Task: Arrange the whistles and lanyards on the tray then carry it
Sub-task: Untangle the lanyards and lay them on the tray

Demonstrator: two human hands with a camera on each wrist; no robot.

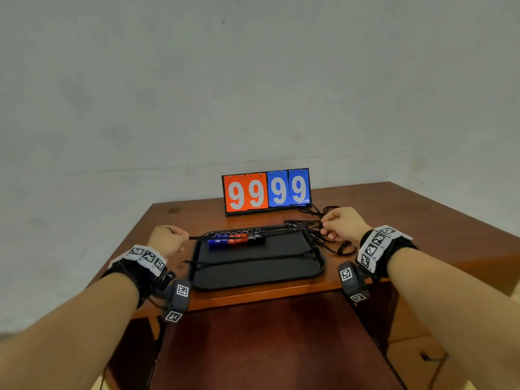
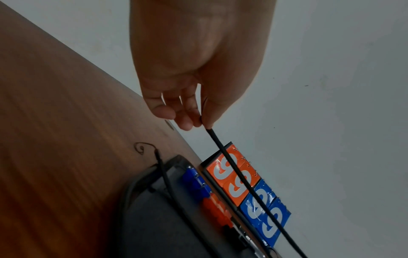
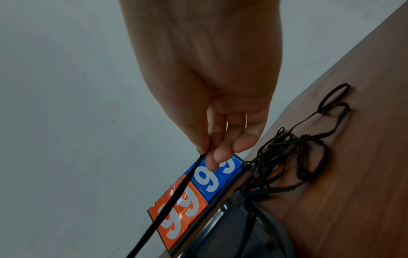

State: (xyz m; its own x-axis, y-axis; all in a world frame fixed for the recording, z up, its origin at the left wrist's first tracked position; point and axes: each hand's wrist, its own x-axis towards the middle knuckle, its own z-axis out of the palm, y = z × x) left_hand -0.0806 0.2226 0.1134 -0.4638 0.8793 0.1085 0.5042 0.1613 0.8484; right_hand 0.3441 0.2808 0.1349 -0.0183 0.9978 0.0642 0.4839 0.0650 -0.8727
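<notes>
A black tray [image 1: 253,273] lies on the wooden table. Blue, red and black whistles [image 1: 235,239] sit in a row along its far edge, also visible in the left wrist view as whistles [image 2: 198,188]. One black lanyard [image 1: 247,235] is stretched taut above the whistles between both hands. My left hand [image 1: 168,240] pinches its left end [image 2: 206,124] beyond the tray's left side. My right hand [image 1: 342,222] pinches its right end [image 3: 202,155] past the tray's far right corner. Another lanyard [image 1: 253,260] lies straight across the tray's middle.
A flip scoreboard [image 1: 267,191] reading 99 99 stands behind the tray. A tangle of black lanyards [image 3: 293,157] lies on the table right of the tray, trailing over its right rim. The table's front edge [image 1: 253,301] is just below the tray. A grey wall stands behind.
</notes>
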